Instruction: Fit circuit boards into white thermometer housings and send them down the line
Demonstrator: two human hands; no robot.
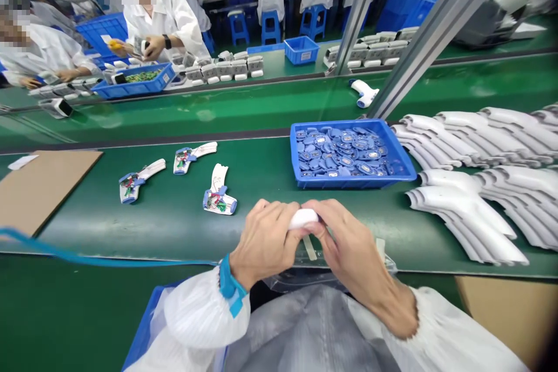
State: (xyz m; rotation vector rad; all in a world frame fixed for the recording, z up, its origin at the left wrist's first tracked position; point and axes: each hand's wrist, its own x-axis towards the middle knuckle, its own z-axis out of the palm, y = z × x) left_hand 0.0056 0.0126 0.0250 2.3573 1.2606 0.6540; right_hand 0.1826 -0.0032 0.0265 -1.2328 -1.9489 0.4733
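My left hand (269, 238) and my right hand (349, 247) are both closed around a white plastic housing (304, 218), close to the near edge of the green bench. Only its smooth rounded end shows; the fingers cover the rest. Ahead and to the left lie three gun-shaped half housings with coloured wires and blue parts inside: one nearest half housing (219, 195), one farther half housing (192, 157) and one leftmost half housing (139, 179). A blue wrist strap (231, 286) circles my left wrist, and its blue cord runs off to the left.
A blue tray (355, 182) of small blue plastic parts stands beyond my hands. Stacked white shells (471, 209) fill the right side. Cardboard (56, 180) lies at left. Past a green conveyor (196, 110) carrying an assembled thermometer gun (364, 93), co-workers (163, 17) handle parts.
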